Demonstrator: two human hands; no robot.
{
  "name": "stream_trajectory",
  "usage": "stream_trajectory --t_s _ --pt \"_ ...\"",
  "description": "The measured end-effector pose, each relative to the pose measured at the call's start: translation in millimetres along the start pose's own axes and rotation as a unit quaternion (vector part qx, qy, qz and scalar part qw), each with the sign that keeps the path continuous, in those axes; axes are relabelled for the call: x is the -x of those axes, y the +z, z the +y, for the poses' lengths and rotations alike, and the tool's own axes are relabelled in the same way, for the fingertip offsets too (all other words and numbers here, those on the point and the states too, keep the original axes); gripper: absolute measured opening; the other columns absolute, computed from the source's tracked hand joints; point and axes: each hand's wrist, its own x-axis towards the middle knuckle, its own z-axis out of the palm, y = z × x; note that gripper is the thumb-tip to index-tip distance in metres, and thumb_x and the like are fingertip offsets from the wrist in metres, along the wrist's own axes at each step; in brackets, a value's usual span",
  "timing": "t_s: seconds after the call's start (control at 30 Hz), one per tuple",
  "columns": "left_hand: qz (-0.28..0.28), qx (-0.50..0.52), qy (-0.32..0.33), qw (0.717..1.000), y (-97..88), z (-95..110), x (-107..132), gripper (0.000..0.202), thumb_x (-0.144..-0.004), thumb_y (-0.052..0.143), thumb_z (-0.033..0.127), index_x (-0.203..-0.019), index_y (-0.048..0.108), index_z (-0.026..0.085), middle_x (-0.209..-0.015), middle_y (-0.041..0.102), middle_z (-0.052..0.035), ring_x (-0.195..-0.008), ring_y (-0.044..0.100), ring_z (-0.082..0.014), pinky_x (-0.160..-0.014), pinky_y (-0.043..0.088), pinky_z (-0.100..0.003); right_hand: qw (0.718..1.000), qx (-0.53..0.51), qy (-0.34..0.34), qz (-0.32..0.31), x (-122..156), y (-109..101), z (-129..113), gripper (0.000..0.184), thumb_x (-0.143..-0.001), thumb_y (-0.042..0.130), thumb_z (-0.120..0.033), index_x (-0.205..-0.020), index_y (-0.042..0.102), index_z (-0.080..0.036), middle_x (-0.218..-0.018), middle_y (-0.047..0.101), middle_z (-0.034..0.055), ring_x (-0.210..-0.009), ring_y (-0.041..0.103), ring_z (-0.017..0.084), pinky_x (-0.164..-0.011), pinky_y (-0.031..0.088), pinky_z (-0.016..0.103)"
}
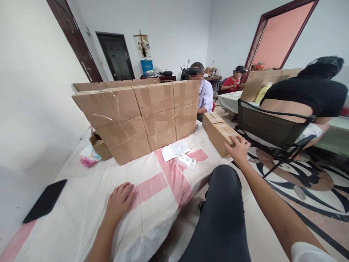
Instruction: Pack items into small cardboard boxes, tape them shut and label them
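My right hand (pixel 237 147) is stretched out and grips the near end of a long brown cardboard box (pixel 218 131) that lies at the right edge of the cloth-covered table (pixel 81 203). My left hand (pixel 120 201) rests flat on the white and pink cloth, fingers slightly curled, holding nothing. A stack of taped cardboard boxes (pixel 136 118) stands three high across the table's far side. In front of it lie a printed paper sheet (pixel 175 150) and a small white packet (pixel 187 161). My knee in dark trousers (pixel 223 203) is raised between my arms.
A black phone (pixel 45 201) lies at the table's left edge, near a pink bag (pixel 88 157) and a small open carton (pixel 100 145). A person in black (pixel 305 98) sits on a folding chair at right. Two more people sit at tables behind.
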Motion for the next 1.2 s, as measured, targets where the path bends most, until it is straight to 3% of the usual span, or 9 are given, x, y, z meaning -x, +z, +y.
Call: stream_trajectory --t_s 0.5,1.2 --pt "-0.006 -0.008 -0.007 1.000 -0.2 1.4 1.5 0.040 -0.097 0.041 0.049 -0.121 0.064 0.029 -0.140 0.059 -0.0049 -0.125 0.049 -0.0284 -0.095 0.041 -0.046 1.000 -0.014 -0.006 -0.012 -26.1 12.1 53.3 0.056 -0.084 0.058 -0.059 -0.123 0.072 -0.022 -0.138 0.057 0.0129 -0.118 0.049 0.037 -0.103 0.036 0.054" --pt "0.004 -0.013 0.002 1.000 1.9 -1.0 1.0 0.042 -0.096 0.039 0.053 -0.119 0.065 0.030 -0.138 0.060 -0.0046 -0.125 0.051 -0.0298 -0.096 0.042 -0.047 0.996 -0.025 -0.064 -0.049 -59.5 21.2 85.7 0.055 -0.086 0.055 -0.058 -0.123 0.069 -0.019 -0.136 0.058 0.0186 -0.126 0.051 0.035 -0.107 0.032 0.053"
